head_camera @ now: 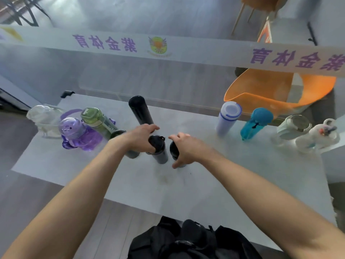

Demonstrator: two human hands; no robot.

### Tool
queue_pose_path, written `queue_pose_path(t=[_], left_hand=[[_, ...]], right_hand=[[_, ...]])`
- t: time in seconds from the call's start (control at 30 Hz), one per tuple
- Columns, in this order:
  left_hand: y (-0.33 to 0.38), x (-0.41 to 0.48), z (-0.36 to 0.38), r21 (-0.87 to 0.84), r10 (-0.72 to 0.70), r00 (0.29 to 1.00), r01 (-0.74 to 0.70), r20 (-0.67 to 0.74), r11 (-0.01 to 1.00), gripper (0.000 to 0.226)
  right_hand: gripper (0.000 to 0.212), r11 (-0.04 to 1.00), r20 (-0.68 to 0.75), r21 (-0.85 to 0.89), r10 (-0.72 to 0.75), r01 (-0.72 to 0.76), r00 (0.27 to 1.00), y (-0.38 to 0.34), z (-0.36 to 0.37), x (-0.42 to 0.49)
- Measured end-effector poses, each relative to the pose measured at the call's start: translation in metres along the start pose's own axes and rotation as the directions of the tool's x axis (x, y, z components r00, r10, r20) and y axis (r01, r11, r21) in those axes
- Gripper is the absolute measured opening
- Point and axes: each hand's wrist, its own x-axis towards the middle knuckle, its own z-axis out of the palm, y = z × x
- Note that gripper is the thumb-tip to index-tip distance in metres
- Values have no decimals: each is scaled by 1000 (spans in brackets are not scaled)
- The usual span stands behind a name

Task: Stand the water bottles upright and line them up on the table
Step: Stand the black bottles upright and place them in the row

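While most bottles stand upright along the desk (205, 184), left hand (139, 137) fingers clasp a grey bottle (160, 150), right hand (186, 146) fingers clasp a black bottle (173, 149) mid-desk, alignment unfinished

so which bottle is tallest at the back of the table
The black cylindrical bottle standing behind the left hand; it is plain, dark and taller than the coloured bottles either side.

The left hand (142, 137) covers most of a grey bottle (133, 154), so its top and grip cannot be told. Right of it, the right hand (186, 148) hides nearly all of a dark-capped bottle (174, 150). Nearer than both, a black bag (188, 240) is cut off by the bottom edge.
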Motion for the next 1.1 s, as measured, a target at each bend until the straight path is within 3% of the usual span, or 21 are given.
queue_pose_path(t=[0.07,0.1,0.23,0.4,0.63,1.1], left_hand=[[-13,10,15,116,56,998,-59,25,992,111],[-19,17,22,163,84,996,-86,17,983,108],[-25,39,29,178,209,975,-192,-80,965,64],[-9,73,15,153,276,947,-252,-164,956,57],[30,147,-5,64,248,932,-239,-263,969,56],[37,200,-31,119,244,937,-221,-252,968,55]], right_hand=[[93,999,-38,-12,42,-42,998,-2,9,3],[85,998,-67,13,66,-66,996,-2,12,4],[85,980,-165,119,175,-156,971,5,14,7],[66,950,-267,175,300,-260,916,25,2,16],[79,881,-298,315,446,-354,844,62,-28,37],[68,861,-314,349,480,-371,819,89,-55,81]])
